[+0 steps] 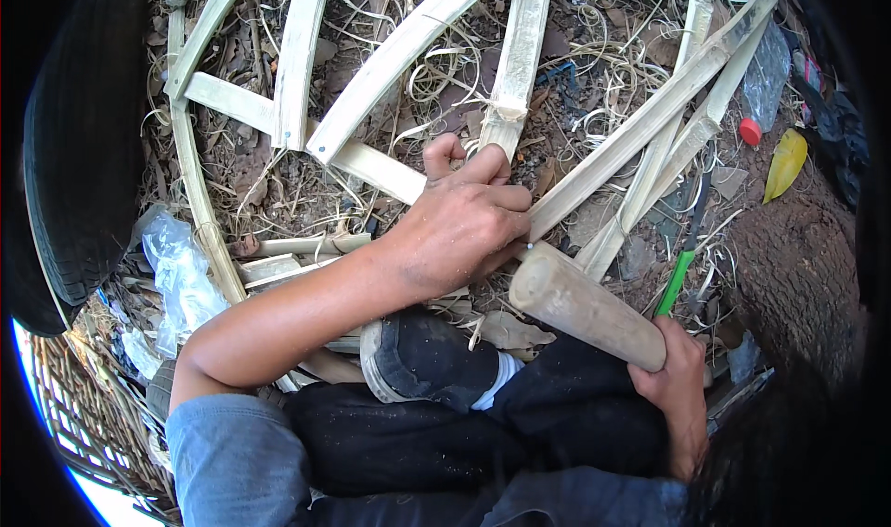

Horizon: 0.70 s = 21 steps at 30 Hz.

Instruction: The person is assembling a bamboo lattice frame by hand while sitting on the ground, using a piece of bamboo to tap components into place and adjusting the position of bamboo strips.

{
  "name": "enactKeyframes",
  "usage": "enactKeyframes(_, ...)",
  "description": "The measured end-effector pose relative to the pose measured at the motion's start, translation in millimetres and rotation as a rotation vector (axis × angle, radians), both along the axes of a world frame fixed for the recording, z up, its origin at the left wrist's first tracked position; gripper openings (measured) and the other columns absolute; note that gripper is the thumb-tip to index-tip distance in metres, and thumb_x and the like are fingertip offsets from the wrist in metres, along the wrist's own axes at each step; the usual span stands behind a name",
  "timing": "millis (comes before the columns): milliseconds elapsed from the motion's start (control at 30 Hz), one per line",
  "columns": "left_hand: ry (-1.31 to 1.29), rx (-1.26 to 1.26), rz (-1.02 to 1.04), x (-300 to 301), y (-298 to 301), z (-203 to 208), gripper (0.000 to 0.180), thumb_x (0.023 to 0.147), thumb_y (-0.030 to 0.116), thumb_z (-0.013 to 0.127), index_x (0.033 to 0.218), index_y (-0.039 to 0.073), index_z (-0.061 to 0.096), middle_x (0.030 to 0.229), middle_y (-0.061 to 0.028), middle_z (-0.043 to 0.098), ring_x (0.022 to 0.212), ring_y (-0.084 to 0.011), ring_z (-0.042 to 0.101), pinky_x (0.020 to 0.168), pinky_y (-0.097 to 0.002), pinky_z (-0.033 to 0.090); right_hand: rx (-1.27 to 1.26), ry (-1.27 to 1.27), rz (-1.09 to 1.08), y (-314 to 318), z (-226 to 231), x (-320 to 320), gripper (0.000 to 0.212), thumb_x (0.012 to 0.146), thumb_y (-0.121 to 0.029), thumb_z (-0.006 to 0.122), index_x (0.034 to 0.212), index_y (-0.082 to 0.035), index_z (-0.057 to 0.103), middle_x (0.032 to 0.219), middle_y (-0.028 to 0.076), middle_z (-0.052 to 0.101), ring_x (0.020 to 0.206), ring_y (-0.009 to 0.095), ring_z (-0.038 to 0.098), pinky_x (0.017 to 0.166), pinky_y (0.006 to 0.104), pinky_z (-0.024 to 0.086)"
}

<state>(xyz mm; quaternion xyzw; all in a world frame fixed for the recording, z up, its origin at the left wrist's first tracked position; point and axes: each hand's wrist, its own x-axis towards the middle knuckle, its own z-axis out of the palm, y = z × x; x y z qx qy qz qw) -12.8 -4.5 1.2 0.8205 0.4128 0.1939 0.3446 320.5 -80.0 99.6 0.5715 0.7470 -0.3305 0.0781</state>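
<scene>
My right hand point(677, 365) is wrapped round one end of a thick, round wooden mallet point(589, 309), which slants up to the left. Its far end is beside a small nail head point(530, 246) at the end of a bamboo strip point(640, 123). My left hand point(473, 216) is closed over the spot where this strip meets a crosswise bamboo strip point(376, 170) and an upright one point(520, 58). The fingers hide most of that joint. Further left, two curved strips point(302, 63) point(399, 63) are nailed onto the crosswise strip.
A green-handled knife point(677, 281) lies just beyond my right hand. Thin shavings cover the soil. A plastic bottle with a red cap point(750, 131) and a yellow leaf point(786, 165) are at the right. A black tyre point(83, 156), clear plastic point(181, 267) and a woven basket point(97, 425) stand left.
</scene>
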Motion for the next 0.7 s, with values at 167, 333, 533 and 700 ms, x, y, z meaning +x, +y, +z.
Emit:
enactKeyframes(167,-0.022,0.027,0.019,1,-2,-5,0.020,0.062,0.021,0.081,0.072,0.014,0.066,0.076,0.0037,0.051,0.091,-0.0202,0.049,0.084,-0.0470,0.025,0.020,-0.090,-0.004,-5,0,-1,0.053,0.060,-0.012,0.081,0.107,-0.001,0.060,0.086,0.017,0.067,0.074,0.038,0.068,0.068,0.0443,0.055)
enactKeyframes(333,-0.043,0.017,0.022,1,-1,-4,0.008,0.070,0.017,0.074,0.065,0.013,0.068,0.076,0.0053,0.057,0.098,-0.0187,0.051,0.090,-0.0514,0.026,0.016,-0.121,-0.078,-7,2,-7,0.052,0.061,-0.011,0.080,0.108,-0.001,0.060,0.084,0.018,0.067,0.074,0.040,0.067,0.068,0.0447,0.055)
enactKeyframes(533,-0.047,0.059,0.028,0,-4,-11,0.018,0.064,0.021,0.081,0.069,0.014,0.065,0.075,0.0054,0.054,0.095,-0.0190,0.052,0.088,-0.0496,0.025,0.021,-0.148,-0.091,-7,2,-17,0.053,0.061,-0.009,0.079,0.109,0.000,0.060,0.082,0.020,0.066,0.073,0.044,0.066,0.068,0.0455,0.055)
enactKeyframes(700,-0.009,0.067,0.009,1,-5,-12,0.012,0.068,0.020,0.078,0.069,0.015,0.067,0.076,0.0054,0.054,0.097,-0.0188,0.050,0.090,-0.0512,0.025,0.140,-0.034,-0.115,-25,0,-6,0.049,0.062,-0.012,0.079,0.105,0.002,0.059,0.081,0.021,0.064,0.075,0.043,0.065,0.067,0.0456,0.053)
